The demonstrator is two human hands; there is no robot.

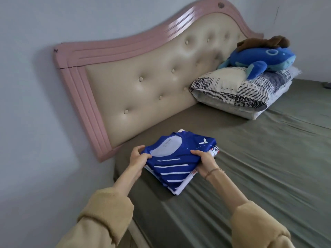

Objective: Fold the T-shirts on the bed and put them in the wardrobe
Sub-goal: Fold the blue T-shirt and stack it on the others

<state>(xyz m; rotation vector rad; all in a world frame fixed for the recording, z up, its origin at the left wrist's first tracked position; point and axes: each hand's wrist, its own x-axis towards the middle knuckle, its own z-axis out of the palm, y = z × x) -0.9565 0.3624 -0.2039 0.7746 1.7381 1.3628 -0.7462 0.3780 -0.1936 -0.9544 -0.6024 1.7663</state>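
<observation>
I placed everything against the headboard (143, 83). Left hand (138, 157) was below the headboard's lower left corner, thumb on top and fingers curled under the left edge of the folded T-shirts (176, 161), pinching it. The stack, blue striped shirt on top and white layers beneath, sat at the near corner of the bed (250, 167), just in front of the headboard's foot; I couldn't tell whether it rested flat or was slightly raised. I judged it light, limp and slick, likely to slide apart unless gripped through all layers at opposite edges, as here. Collar pointed toward the headboard; the long axis ran from it toward me, slanting right. Right hand (206, 162) clamped the right edge, thumb on top. Farther right along the headboard lay a pillow (238, 90) topped by a blue plush (263, 59).
</observation>
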